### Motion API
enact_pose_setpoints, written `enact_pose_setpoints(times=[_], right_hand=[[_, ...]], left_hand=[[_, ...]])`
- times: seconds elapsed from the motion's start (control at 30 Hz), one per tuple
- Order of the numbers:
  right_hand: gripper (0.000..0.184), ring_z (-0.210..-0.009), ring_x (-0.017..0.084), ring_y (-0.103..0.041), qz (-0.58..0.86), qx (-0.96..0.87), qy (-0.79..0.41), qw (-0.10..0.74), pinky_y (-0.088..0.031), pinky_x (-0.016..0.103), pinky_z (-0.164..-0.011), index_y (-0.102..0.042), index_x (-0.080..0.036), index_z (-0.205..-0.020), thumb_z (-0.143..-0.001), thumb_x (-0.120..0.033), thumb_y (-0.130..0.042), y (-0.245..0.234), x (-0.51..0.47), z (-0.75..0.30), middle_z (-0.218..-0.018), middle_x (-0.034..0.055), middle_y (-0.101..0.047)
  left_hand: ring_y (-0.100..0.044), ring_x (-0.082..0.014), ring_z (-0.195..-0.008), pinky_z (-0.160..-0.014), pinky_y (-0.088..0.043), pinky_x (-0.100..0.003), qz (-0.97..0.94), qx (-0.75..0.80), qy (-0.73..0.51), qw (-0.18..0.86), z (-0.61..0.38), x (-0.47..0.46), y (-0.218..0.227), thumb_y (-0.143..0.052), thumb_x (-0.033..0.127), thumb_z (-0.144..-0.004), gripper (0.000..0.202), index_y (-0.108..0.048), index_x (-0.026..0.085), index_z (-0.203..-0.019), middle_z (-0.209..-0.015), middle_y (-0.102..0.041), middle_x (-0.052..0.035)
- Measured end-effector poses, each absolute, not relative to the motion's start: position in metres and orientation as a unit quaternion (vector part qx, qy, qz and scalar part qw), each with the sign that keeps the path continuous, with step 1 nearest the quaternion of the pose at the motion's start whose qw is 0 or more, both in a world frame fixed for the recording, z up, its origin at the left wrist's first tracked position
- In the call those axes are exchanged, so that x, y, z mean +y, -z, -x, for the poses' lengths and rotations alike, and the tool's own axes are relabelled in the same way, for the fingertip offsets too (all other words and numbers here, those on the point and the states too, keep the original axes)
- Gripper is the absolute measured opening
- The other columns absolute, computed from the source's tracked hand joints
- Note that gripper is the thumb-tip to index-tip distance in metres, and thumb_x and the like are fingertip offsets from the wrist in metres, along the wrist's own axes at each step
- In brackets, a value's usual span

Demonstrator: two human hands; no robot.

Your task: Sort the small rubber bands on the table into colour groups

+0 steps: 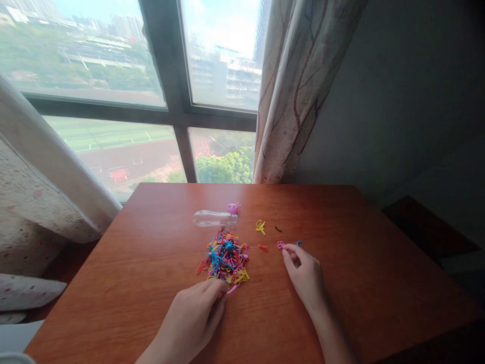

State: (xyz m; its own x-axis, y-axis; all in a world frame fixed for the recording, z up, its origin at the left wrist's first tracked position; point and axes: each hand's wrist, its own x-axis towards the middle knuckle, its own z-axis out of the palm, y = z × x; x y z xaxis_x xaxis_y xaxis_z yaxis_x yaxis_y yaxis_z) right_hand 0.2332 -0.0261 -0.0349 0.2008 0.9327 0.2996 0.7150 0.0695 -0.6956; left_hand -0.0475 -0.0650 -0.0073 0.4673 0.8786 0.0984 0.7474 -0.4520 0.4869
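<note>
Right hand had thumb and forefinger pinching pink clips on the table, between a red clip and a blue clip; left hand was at the near edge of the mixed clip pile, fingers drawn together by a loose pink clip, couldn't tell if gripping it. Step looked like colour sorting, yellow clips lying apart beyond. Next move probably called for releasing the pink ones without scattering them, then a clean single pick.
</note>
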Motion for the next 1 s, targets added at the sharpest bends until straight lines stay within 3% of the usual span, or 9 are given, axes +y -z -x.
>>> enact_pose_setpoints(times=[0.17,0.43,0.63,1.0], right_hand=[[0.023,-0.062,0.016,-0.064,0.634,-0.650,-0.167,0.385,-0.048,0.024,-0.060,-0.070,-0.020,-0.089,-0.093,-0.030,-0.050,0.035,-0.044,-0.211,-0.075,0.0032,-0.070],[0.021,-0.072,0.017,-0.067,0.590,-0.722,-0.163,0.323,-0.047,0.025,-0.067,-0.069,-0.022,-0.091,-0.092,-0.020,-0.047,0.034,-0.066,-0.190,-0.082,0.0039,-0.072],[0.019,-0.060,0.016,-0.061,0.623,-0.717,-0.136,0.280,-0.036,0.023,-0.056,-0.060,-0.021,-0.071,-0.081,-0.010,-0.049,0.038,-0.065,-0.192,-0.066,0.0006,-0.065],[0.019,-0.066,0.018,-0.065,0.588,-0.730,-0.145,0.317,-0.039,0.024,-0.061,-0.066,-0.020,-0.079,-0.089,-0.016,-0.050,0.039,-0.064,-0.193,-0.074,0.0033,-0.070]], left_hand=[[-0.067,-0.0150,-0.070,-0.060,-0.044,-0.022,-0.843,0.467,-0.192,0.186,0.041,-0.064,0.002,-0.041,0.014,-0.092,0.020,-0.058,0.024,-0.092,-0.082,-0.071,-0.0002],[-0.067,-0.0185,-0.073,-0.060,-0.046,-0.025,-0.883,0.439,-0.109,0.128,-0.001,-0.039,-0.031,-0.042,0.016,-0.093,0.018,-0.058,0.021,-0.085,-0.082,-0.070,-0.0034],[-0.071,-0.0230,-0.080,-0.066,-0.051,-0.030,-0.898,0.414,-0.064,0.131,-0.057,0.000,-0.053,-0.046,0.022,-0.093,0.015,-0.061,0.019,-0.092,-0.088,-0.072,-0.0072],[-0.073,-0.0270,-0.083,-0.071,-0.054,-0.035,-0.879,0.448,-0.061,0.154,-0.096,0.038,-0.029,-0.050,0.026,-0.092,0.017,-0.064,0.018,-0.093,-0.090,-0.074,-0.0121]])
